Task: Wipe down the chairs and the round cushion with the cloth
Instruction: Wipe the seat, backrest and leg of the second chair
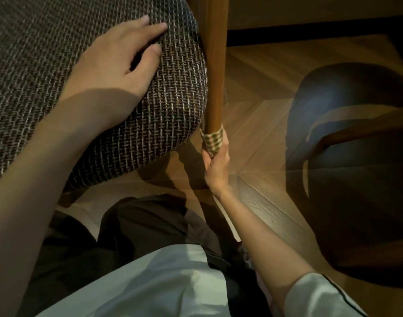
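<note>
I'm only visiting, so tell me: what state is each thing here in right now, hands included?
left hand: open, resting on the woven seat.
woven seat: under the left hand, otherwise bare.
right hand: grips the cloth around the chair leg.
cloth: checked, wrapped round the leg.
chair leg: upright, beside the seat's edge.
dark chair: in shadow, apart, untouched.

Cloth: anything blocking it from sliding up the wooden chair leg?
Nothing visible. The right hand grips the cloth wrapped round the chair leg; the wood above is bare. The woven seat crowds the leg's left side higher up, so that side may be tight. The left hand rests on the seat.
</note>
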